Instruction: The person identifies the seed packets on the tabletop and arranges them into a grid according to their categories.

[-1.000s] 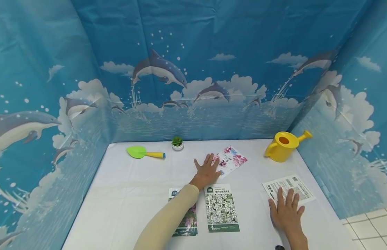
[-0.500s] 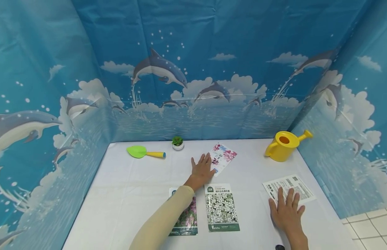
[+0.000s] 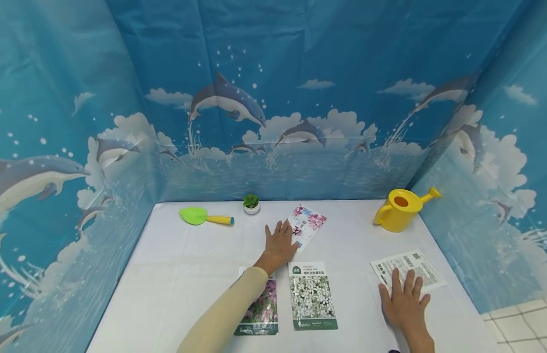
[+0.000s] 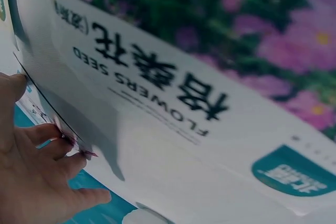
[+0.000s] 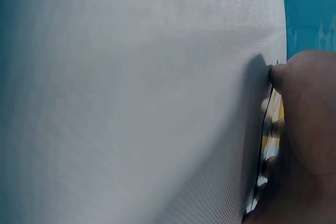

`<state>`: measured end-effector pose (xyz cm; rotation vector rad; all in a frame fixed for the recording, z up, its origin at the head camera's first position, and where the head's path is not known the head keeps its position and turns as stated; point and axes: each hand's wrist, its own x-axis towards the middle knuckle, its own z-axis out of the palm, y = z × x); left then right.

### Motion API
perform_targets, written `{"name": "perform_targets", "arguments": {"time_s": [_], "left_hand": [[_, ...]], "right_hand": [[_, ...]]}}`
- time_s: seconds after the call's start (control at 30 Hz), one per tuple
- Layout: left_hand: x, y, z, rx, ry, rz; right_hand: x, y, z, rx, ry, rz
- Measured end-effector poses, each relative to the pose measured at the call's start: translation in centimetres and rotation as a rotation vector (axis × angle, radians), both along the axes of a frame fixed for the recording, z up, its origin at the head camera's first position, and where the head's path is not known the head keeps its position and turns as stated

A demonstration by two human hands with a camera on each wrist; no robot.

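My left hand (image 3: pixel 279 245) lies with spread, straight fingers on the left side of a flower seed packet (image 3: pixel 309 223) printed with pink blossoms. In the left wrist view, the fingertips (image 4: pixel 58 132) touch this packet. Below that arm, a purple-flower seed packet (image 3: pixel 265 306) is partly covered by the sleeve; its printed top (image 4: pixel 152 82) looms close in the left wrist view. A white-flower seed packet (image 3: pixel 312 296) lies beside it. My right hand (image 3: pixel 404 305) rests with straight fingers on the lower edge of a white packet (image 3: pixel 414 264), text and barcode upward.
A toy trowel (image 3: pixel 204 217) and a small potted succulent (image 3: pixel 251 205) sit at the back left of the white table (image 3: pixel 167 284). The yellow watering can (image 3: pixel 398 211) stands at the back right. Dolphin-printed sheets (image 3: pixel 277 176) enclose the back and sides.
My left hand has slid the pink-blossom packet to the left and turned it somewhat more upright. The right hand and its packet have stayed in place.
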<state>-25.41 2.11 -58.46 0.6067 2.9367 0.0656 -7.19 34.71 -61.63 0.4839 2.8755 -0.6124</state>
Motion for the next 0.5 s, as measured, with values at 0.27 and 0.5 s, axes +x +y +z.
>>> {"name": "perform_targets", "arguments": {"time_s": [0.27, 0.5], "left_hand": [[0.2, -1.1, 0.6, -0.079, 0.049, 0.008], [0.2, -1.7, 0.3, -0.124, 0.03, 0.034]], "right_hand": [[-0.3, 0.1, 0.1, 0.005, 0.005, -0.005], [0.0, 0.1, 0.3, -0.016, -0.015, 0.003]]}}
